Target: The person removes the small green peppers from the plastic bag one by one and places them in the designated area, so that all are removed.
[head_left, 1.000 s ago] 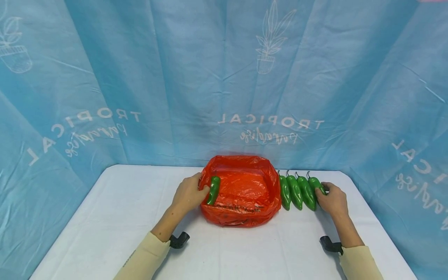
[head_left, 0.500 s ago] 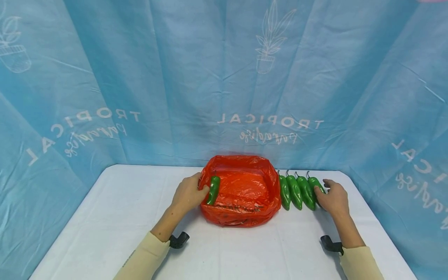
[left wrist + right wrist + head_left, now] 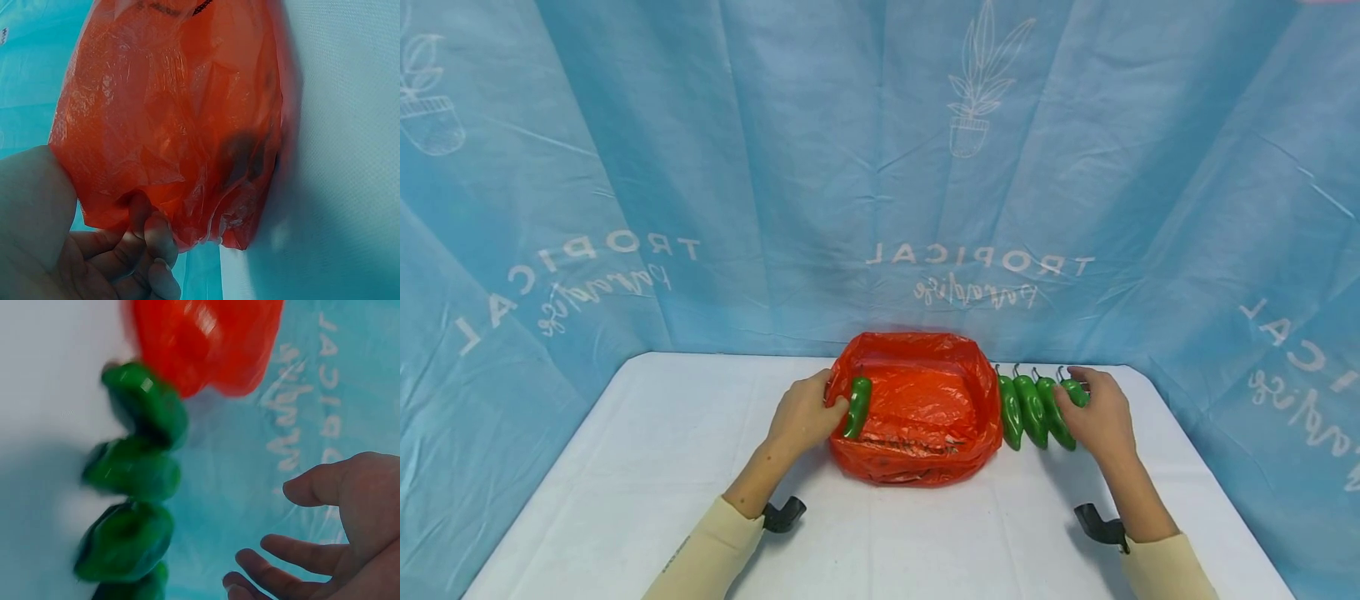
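A red plastic bag (image 3: 910,468) stands on the table with its mouth spread wide. Inside, against its left wall, lies a green chili pepper (image 3: 857,408). My left hand (image 3: 805,417) pinches the bag's left rim between thumb and curled fingers; in the left wrist view a dark shape shows through the plastic (image 3: 240,156). Several green peppers (image 3: 1032,412) lie side by side to the bag's right, stems toward the curtain. Over the rightmost pepper (image 3: 1077,392) hovers my right hand (image 3: 1101,421), thumb and fingers spread apart, partly hiding it; the right wrist view shows nothing between them.
A white cloth covers the table (image 3: 910,542). Close behind the bag and peppers hangs a blue printed curtain (image 3: 820,208), which also runs along both sides. Each wrist carries a black camera mount (image 3: 784,515).
My right hand has drawn off the rightmost pepper's right side and moved up and left over it, fingers spreading. The left hand and the bag stay put.
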Demonstrator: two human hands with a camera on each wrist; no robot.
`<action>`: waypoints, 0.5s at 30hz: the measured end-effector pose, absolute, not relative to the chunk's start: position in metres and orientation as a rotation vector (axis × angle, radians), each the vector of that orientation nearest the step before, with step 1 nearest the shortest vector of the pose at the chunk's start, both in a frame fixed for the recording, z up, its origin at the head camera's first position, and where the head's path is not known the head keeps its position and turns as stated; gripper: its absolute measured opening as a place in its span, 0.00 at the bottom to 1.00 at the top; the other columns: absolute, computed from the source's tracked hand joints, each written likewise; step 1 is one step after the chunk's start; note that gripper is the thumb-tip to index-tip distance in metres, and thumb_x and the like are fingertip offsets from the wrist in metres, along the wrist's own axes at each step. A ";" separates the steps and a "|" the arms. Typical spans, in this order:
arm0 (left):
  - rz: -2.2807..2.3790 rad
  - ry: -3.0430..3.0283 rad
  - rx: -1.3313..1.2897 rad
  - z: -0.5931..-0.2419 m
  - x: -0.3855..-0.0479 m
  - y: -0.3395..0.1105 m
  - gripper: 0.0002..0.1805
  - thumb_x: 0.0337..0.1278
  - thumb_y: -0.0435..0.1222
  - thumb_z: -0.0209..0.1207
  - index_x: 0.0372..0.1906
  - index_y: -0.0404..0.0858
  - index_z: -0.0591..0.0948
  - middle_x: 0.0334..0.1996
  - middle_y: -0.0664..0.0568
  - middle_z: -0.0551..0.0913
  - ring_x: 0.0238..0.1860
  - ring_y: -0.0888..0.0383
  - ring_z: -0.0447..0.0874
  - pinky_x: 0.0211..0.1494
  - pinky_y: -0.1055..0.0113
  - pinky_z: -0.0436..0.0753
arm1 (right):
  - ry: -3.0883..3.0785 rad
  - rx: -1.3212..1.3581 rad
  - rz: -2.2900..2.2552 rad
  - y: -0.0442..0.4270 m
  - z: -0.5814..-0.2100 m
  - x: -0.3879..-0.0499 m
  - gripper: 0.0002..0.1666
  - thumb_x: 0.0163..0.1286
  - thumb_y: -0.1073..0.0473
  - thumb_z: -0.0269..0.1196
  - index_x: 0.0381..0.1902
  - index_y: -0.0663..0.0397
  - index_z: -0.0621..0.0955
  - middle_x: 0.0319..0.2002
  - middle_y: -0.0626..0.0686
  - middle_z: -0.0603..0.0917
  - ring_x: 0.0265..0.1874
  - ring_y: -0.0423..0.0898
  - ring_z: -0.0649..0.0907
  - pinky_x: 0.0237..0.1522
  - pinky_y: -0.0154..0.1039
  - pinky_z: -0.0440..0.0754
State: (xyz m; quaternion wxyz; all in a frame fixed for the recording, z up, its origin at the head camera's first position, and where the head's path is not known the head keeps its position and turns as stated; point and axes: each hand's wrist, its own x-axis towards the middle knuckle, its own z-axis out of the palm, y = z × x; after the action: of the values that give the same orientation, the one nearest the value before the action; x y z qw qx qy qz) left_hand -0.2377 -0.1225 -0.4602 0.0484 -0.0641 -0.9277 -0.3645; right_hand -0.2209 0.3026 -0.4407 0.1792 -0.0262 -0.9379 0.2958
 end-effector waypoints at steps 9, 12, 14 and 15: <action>-1.108 -2.825 -0.192 -0.459 -0.237 -0.122 0.20 0.64 0.37 0.63 0.58 0.33 0.82 0.32 0.50 0.86 0.27 0.56 0.80 0.30 0.64 0.84 | -2.639 0.024 0.870 0.273 -0.430 -0.213 0.27 0.75 0.56 0.64 0.65 0.68 0.79 0.59 0.68 0.81 0.58 0.67 0.81 0.59 0.67 0.79; -1.105 -2.826 -0.192 -0.459 -0.237 -0.122 0.21 0.64 0.37 0.63 0.59 0.33 0.82 0.32 0.50 0.86 0.27 0.56 0.80 0.30 0.64 0.84 | -2.633 0.064 0.884 0.264 -0.427 -0.209 0.25 0.75 0.56 0.65 0.64 0.66 0.80 0.58 0.66 0.81 0.56 0.66 0.82 0.57 0.65 0.82; -1.105 -2.827 -0.191 -0.459 -0.237 -0.123 0.21 0.64 0.37 0.63 0.59 0.32 0.82 0.32 0.50 0.86 0.28 0.56 0.80 0.31 0.64 0.85 | -2.634 0.086 0.875 0.258 -0.426 -0.207 0.25 0.74 0.56 0.65 0.63 0.64 0.81 0.57 0.65 0.82 0.55 0.64 0.83 0.55 0.63 0.83; -1.104 -2.827 -0.192 -0.459 -0.237 -0.123 0.21 0.64 0.37 0.63 0.59 0.32 0.82 0.33 0.50 0.86 0.28 0.56 0.80 0.31 0.64 0.85 | -2.634 0.096 0.869 0.255 -0.426 -0.206 0.25 0.74 0.56 0.66 0.63 0.64 0.81 0.56 0.65 0.82 0.54 0.64 0.83 0.54 0.63 0.84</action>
State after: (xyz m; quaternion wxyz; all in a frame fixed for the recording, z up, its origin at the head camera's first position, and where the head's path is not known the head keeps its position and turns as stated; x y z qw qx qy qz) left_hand -0.2366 -0.1226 -0.4588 0.0501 -0.0629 -0.9285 -0.3625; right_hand -0.2058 0.2552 -0.4255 0.1820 0.0339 -0.9332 0.3080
